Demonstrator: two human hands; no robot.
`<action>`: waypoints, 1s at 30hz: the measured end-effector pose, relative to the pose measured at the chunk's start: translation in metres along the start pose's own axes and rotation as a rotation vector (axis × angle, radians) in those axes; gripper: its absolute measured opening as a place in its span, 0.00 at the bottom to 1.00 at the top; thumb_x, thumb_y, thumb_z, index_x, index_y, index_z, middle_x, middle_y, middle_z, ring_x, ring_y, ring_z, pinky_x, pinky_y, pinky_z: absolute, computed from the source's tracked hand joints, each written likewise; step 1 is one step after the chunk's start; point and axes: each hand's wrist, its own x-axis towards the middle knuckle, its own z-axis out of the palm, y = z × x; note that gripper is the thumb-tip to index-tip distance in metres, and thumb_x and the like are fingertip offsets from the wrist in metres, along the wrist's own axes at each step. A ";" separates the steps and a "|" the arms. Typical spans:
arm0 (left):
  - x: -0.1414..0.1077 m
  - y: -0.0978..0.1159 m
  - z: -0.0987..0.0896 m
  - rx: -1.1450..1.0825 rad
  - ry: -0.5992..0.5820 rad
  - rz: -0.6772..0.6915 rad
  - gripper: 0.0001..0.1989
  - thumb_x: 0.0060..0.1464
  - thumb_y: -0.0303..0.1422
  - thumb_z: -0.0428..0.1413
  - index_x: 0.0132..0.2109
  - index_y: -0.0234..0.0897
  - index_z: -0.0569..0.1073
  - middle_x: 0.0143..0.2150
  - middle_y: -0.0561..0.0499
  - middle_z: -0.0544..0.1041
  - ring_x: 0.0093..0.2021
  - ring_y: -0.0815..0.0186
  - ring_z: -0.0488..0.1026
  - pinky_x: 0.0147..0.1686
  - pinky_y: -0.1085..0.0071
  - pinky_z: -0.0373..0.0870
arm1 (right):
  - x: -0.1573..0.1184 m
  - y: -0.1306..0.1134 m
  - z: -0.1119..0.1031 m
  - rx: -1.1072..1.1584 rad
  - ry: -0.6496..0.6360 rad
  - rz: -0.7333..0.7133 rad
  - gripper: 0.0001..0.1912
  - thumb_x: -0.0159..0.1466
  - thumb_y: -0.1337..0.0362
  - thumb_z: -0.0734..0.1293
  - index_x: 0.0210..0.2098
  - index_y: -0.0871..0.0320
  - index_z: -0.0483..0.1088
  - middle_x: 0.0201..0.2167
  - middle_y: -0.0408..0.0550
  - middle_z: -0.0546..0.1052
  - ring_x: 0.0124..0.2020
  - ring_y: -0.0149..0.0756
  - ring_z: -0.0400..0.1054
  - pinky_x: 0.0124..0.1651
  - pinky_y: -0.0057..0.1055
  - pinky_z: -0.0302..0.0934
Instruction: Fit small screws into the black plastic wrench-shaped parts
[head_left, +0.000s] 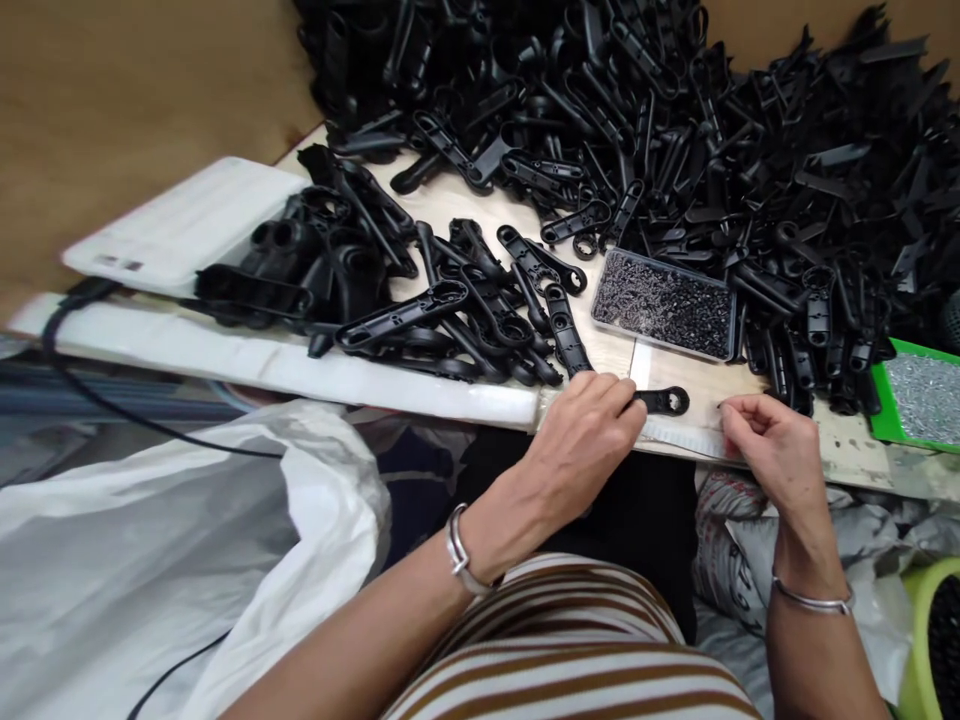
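Black plastic forms the long, narrow part with a round ringed end [667, 401] lying at the near edge of the pale wooden desk [686, 372]. The left hand [577, 430] closes its fingers over the part, so only the ringed end shows, pointing right. Just beyond those knuckles, another black ring-ended bar [568, 335] leans out of a small pile of similar pieces [405, 315].

The right hand [776, 440] is near the ringed end, apart from it, thumb and fingers pinched narrow on a tiny dark piece [720, 404] (too small to identify). Beyond the 2 hands sits a clear rectangular plastic box [660, 341] filled with little black bits [664, 295]. Behind it, a large heap of black plastic parts [675, 130] covers the far side.

At the right, a bright green tray [885, 400] holds small silvery pieces [930, 395]. At the left, a flat white slab-shaped case [187, 225] touches the smaller pile. Below the desk's left side, a white plastic sack [322, 500] gapes open.
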 end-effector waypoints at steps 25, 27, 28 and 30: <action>0.015 -0.005 0.001 0.168 0.317 0.008 0.11 0.62 0.24 0.48 0.34 0.35 0.73 0.36 0.49 0.76 0.39 0.61 0.68 0.43 0.62 0.60 | -0.001 0.007 0.011 -0.031 0.049 -0.128 0.09 0.59 0.60 0.66 0.29 0.59 0.74 0.20 0.42 0.73 0.20 0.30 0.67 0.25 0.25 0.60; 0.023 0.007 0.006 0.171 0.307 0.048 0.10 0.61 0.26 0.50 0.32 0.35 0.72 0.32 0.50 0.73 0.36 0.62 0.66 0.43 0.61 0.58 | -0.003 0.005 0.012 -0.003 0.041 -0.120 0.09 0.59 0.60 0.66 0.29 0.59 0.74 0.20 0.42 0.73 0.20 0.30 0.66 0.24 0.25 0.60; 0.028 0.012 0.010 0.171 0.284 0.067 0.10 0.61 0.25 0.51 0.31 0.35 0.71 0.31 0.50 0.72 0.36 0.62 0.65 0.43 0.60 0.58 | -0.004 0.004 0.012 0.018 0.039 -0.112 0.09 0.59 0.59 0.66 0.29 0.59 0.74 0.20 0.42 0.73 0.20 0.30 0.66 0.24 0.25 0.60; 0.036 0.020 0.018 0.162 0.231 0.076 0.10 0.59 0.24 0.52 0.29 0.34 0.70 0.30 0.50 0.71 0.36 0.61 0.66 0.41 0.59 0.57 | -0.006 0.001 0.012 0.073 0.043 -0.091 0.10 0.58 0.59 0.66 0.28 0.59 0.74 0.20 0.42 0.73 0.20 0.30 0.66 0.24 0.24 0.60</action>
